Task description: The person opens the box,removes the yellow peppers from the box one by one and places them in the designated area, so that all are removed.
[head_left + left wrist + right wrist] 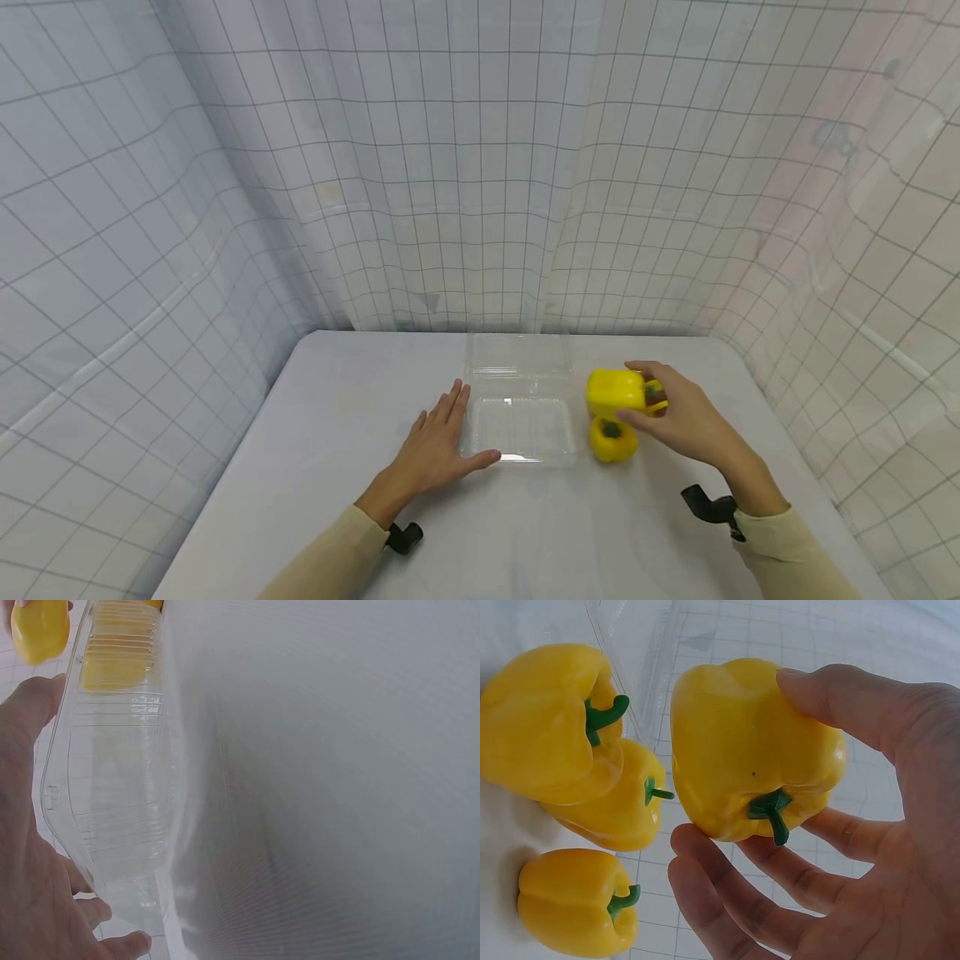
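A yellow bell pepper (742,735) with a green stem is gripped between the thumb and fingers of my right hand (686,412), raised right of a clear plastic container (521,429). Below it in the head view sits another yellow pepper (612,439). Besides the held one, the right wrist view has a large pepper (544,724), one partly behind it (626,817) and a smaller one (577,904). My left hand (435,450) lies at the container's left and near edges, fingers straight and thumb spread. The container stands with its lid (517,354) folded back.
A white table (360,400) carries everything. White grid-patterned curtains (480,208) hang behind it and along both sides. Each wrist wears a black camera mount, such as the right one (708,505).
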Action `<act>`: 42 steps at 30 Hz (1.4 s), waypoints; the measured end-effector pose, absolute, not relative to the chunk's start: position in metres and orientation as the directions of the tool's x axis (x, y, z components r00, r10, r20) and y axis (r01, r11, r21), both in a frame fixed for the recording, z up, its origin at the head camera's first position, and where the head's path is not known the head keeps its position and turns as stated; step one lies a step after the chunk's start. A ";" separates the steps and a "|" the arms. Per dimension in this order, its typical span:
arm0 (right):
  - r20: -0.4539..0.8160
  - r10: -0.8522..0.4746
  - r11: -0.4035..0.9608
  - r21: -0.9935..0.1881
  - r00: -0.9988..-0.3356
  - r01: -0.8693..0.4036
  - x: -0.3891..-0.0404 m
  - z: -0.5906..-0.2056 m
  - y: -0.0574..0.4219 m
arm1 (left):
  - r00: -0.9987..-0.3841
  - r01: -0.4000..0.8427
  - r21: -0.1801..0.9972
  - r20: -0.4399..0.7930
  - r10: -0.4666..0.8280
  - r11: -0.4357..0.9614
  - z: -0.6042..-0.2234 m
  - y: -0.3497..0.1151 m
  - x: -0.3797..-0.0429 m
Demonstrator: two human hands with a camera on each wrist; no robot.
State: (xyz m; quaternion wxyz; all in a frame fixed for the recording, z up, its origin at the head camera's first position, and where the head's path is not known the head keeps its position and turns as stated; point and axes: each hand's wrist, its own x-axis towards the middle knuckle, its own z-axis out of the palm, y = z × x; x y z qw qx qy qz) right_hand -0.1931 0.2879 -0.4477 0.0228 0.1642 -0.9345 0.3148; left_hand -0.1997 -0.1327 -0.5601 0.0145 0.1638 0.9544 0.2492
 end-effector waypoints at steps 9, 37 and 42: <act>0.136 -0.249 0.769 -0.575 -0.959 -0.281 -0.192 -0.449 0.300 | -0.946 0.305 0.482 0.051 0.321 0.821 -0.561 -0.133 -0.200; 0.183 -0.221 0.815 -0.506 -0.958 -0.284 -0.187 -0.447 0.335 | -0.947 0.299 0.479 0.042 0.319 0.825 -0.559 -0.131 -0.199; 0.179 -0.214 0.825 -0.492 -0.960 -0.276 -0.187 -0.447 0.338 | -0.946 0.302 0.481 0.046 0.320 0.823 -0.559 -0.131 -0.199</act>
